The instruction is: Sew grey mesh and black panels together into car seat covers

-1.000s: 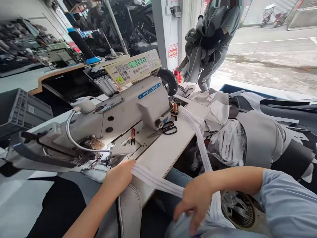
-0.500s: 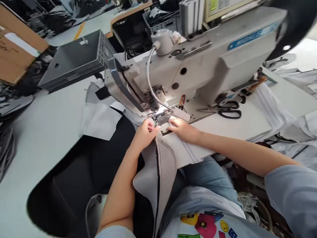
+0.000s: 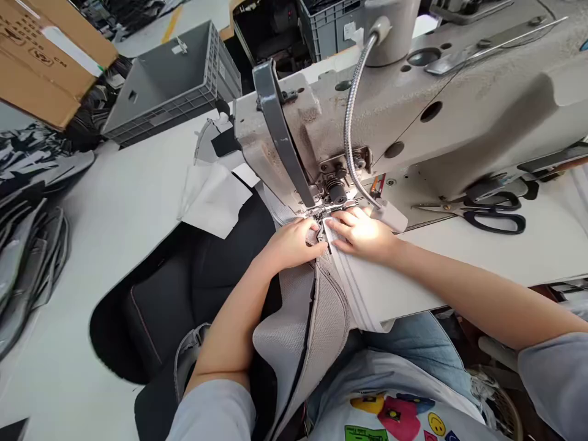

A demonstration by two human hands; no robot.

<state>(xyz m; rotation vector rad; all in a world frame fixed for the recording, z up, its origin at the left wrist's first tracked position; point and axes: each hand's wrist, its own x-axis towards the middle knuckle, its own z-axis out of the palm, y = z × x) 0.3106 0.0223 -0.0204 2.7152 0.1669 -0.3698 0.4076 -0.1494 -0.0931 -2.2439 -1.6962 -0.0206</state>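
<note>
My left hand is closed at the sewing machine's presser foot, thumb and fingers pinching the edge of a grey mesh fabric piece. This piece hangs over the table edge towards my lap, with a dark seam along it. Beside it lies a white strip with grey lines, like zipper tape, its upper end at the foot. My right hand rests on that end, fingers stretched out and slightly apart, pressing it down. The machine's lamp lights this hand. The needle tip cannot be made out.
Black-handled scissors and small red snips lie on the machine bed. Left are black padded fabric, a white fabric scrap and stacked grey pieces. Behind stand a grey crate and a cardboard box.
My right hand has gone from the hanging strip to the presser foot, bringing the strip beside the mesh fabric. My left hand now pinches the fabric there. The view has swung left and closer.
</note>
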